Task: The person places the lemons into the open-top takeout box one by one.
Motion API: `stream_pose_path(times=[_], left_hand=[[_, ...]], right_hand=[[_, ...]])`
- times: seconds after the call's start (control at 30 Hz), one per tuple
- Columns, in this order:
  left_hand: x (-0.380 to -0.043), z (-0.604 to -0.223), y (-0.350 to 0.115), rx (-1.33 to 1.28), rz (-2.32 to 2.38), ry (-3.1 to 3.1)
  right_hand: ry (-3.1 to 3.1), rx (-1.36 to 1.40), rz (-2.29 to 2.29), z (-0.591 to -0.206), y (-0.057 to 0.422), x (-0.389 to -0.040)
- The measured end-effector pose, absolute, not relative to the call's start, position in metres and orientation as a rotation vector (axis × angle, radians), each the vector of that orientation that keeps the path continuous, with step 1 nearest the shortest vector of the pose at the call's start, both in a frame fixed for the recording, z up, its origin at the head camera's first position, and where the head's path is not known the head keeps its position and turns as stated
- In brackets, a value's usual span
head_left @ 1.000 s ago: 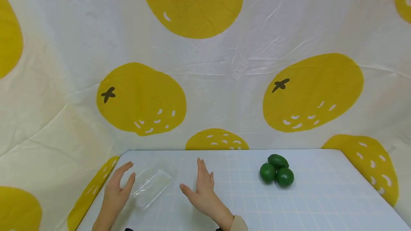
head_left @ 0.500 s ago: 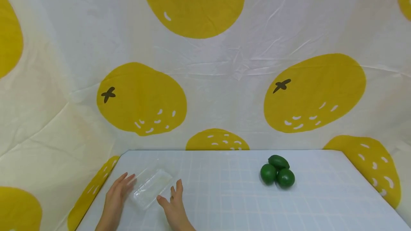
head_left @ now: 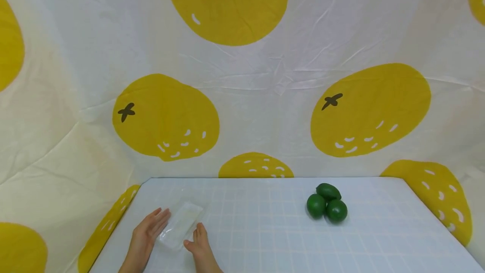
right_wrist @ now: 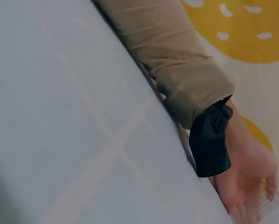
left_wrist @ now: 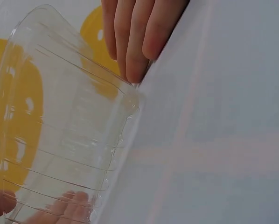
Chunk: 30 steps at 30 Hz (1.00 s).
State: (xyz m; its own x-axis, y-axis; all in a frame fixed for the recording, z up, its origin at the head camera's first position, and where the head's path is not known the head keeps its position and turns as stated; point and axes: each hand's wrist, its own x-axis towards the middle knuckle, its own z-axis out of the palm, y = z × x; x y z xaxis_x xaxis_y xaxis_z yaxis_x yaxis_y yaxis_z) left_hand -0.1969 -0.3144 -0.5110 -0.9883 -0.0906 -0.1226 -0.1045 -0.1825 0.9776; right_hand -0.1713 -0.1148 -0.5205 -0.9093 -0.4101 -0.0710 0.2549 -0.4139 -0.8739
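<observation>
A clear plastic container [head_left: 181,224] with ribbed walls lies at the left of the table, between the two hands. My left hand [head_left: 147,234] stands along its left side with the fingers straight and together. In the left wrist view, its fingertips [left_wrist: 136,70] come right to the rim of the container [left_wrist: 65,107]. My right hand [head_left: 201,243] is at the container's near right side, thumb and fingers apart, not curled round it. Through the clear wall, part of the right hand [left_wrist: 67,210] shows. In the right wrist view, the left hand [right_wrist: 247,175] appears beside the container's edge [right_wrist: 275,211].
Three dark green fruits [head_left: 326,202], seemingly limes or avocados, sit in a cluster at the back right of the table. A pale checked cloth [head_left: 273,239] covers the tabletop. Behind hangs a white curtain [head_left: 261,113] with yellow fruit prints.
Both hands have come down and closer to the container. The right hand moved left and nearer the person; the left hand dipped, then shifted slightly right, against the container's side. The fruits stayed put.
</observation>
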Motion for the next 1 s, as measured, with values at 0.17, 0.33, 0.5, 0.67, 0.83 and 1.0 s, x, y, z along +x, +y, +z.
stream_pose_path(times=[0.17,0.33,0.5,0.67,0.83,1.0], left_hand=[[-0.196,-0.517,-0.31,-0.142,2.44,1.986],[-0.192,-0.518,-0.302,-0.042,2.427,2.057],[-0.19,-0.518,-0.288,-0.01,2.394,2.166],[-0.192,-0.522,-0.277,-0.018,2.406,2.189],[-0.19,-0.522,-0.268,-0.026,2.385,2.221],[-0.188,-0.517,-0.255,-0.095,2.319,2.289]], right_hand=[[1.354,-0.337,-2.384,-0.522,-0.107,-0.171],[1.339,-0.43,-2.359,-0.524,-0.098,-0.171],[1.346,-0.477,-2.345,-0.526,-0.087,-0.17],[1.32,-0.483,-2.348,-0.526,-0.073,-0.168],[1.278,-0.511,-2.33,-0.526,-0.06,-0.168],[1.277,-0.539,-2.305,-0.525,-0.047,-0.168]])
